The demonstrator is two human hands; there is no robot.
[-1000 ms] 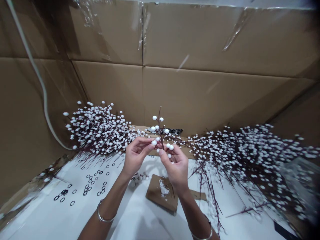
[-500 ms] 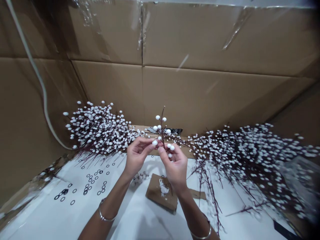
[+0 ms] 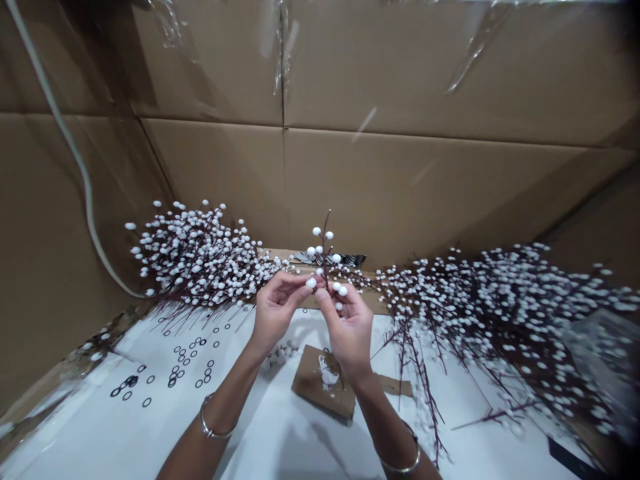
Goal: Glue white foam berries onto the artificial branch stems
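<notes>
Above the middle of the white table, my right hand (image 3: 350, 323) is closed around a brown artificial berry stem (image 3: 326, 248) that points upward. Several white berries stick out from this stem. My left hand (image 3: 277, 307) pinches a white berry (image 3: 311, 283) between thumb and fingertips, right against the stem. Both thumbs nearly meet there, and the fingers hide the lower part of the stem. Beneath the hands lies a brown cardboard piece (image 3: 315, 393) with a white, glue-like smear (image 3: 328, 372) on it. Loose white berries (image 3: 280, 355) sit beside it, partly behind my left wrist.
A dense pile of white-berry stems (image 3: 200, 257) lies at the back left, another (image 3: 475, 307) along the right. Small black rings (image 3: 185, 357) are scattered on the white table (image 3: 100, 440). Cardboard walls (image 3: 400, 80) enclose the back and sides. Clear plastic (image 3: 605, 360) lies far right.
Hardly anything differs. The view has shifted slightly, and both hands keep their hold at the stem with only a tiny movement of the fingers.
</notes>
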